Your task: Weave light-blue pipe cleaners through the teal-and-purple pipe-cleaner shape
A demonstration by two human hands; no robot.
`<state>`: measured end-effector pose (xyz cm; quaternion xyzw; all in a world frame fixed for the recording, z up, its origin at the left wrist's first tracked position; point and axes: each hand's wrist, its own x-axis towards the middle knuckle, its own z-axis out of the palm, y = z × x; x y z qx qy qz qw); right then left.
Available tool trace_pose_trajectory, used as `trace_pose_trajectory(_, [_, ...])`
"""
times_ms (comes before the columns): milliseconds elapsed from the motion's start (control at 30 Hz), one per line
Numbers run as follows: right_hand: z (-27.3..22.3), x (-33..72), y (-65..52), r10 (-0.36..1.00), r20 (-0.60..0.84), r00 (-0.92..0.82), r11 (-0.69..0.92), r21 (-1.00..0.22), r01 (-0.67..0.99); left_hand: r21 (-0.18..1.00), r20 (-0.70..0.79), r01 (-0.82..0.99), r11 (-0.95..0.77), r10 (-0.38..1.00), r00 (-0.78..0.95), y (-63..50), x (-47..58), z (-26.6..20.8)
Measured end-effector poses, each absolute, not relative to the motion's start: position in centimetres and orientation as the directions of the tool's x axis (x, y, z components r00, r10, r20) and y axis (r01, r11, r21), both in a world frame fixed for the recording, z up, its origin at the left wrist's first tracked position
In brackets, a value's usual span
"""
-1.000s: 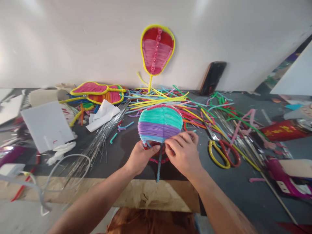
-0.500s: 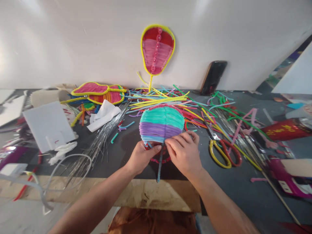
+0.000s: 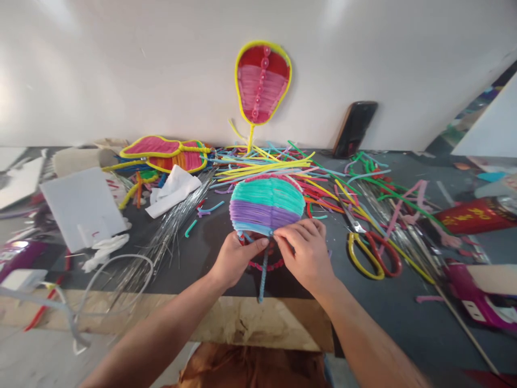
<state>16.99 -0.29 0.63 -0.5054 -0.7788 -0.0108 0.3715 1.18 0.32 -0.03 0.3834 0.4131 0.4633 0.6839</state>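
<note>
Between my hands is a round pipe-cleaner fan [image 3: 266, 202], banded in teal, purple and light blue, with a twisted blue-grey handle [image 3: 262, 277] pointing towards me. My left hand [image 3: 234, 261] grips its lower left edge, thumb lying near the top of the handle. My right hand [image 3: 305, 250] is closed in a pinch at the lower edge of the light blue band, close to the middle rib; the fingertips partly hide what they pinch. Below the fan, a pink beaded-looking curve [image 3: 277, 265] shows on the dark table.
A yellow-rimmed pink fan [image 3: 263, 83] leans on the white board behind, beside a phone [image 3: 355, 129]. Loose pipe cleaners [image 3: 266, 166] pile up behind my work. Scissors [image 3: 369, 253] lie at right, near a red can [image 3: 476, 215]. Wires [image 3: 165, 231] and white paper [image 3: 83, 207] are at left.
The fan has shifted and tilted very slightly to the left. My right fingertips have moved a little along its lower edge; both hands keep their grip.
</note>
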Motion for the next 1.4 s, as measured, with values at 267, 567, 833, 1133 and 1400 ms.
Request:
trace_pose_trajectory(267, [0.62, 16.84, -0.48, 0.775, 0.592, -0.220, 0.480, -0.326, 0.815, 0.881, -0.238, -0.374, 0.292, 0.954, 0.184, 0.36, 1.36, 0.12])
trace_pose_trajectory(567, [0.72, 16.83, -0.49, 0.773, 0.579, -0.259, 0.479, -0.264, 0.837, 0.889, -0.239, -0.357, 0.285, 0.956, 0.170, 0.25, 1.53, -0.14])
trace_pose_trajectory(833, [0.79, 16.87, -0.41, 0.762, 0.597, -0.253, 0.504, -0.300, 0.810, 0.885, -0.225, -0.361, 0.293, 0.949, 0.219, 0.49, 1.22, -0.14])
trace_pose_trajectory(1133, [0.71, 16.95, -0.49, 0.762, 0.590, -0.267, 0.507, -0.287, 0.813, 0.901, -0.219, -0.343, 0.267, 0.960, 0.171, 0.30, 1.34, -0.05])
trace_pose_trajectory(1400, [0.53, 17.05, -0.41, 0.746, 0.612, -0.262, 0.515, -0.282, 0.810, 0.805, -0.298, -0.469, 0.363, 0.931, 0.209, 0.66, 1.29, 0.52])
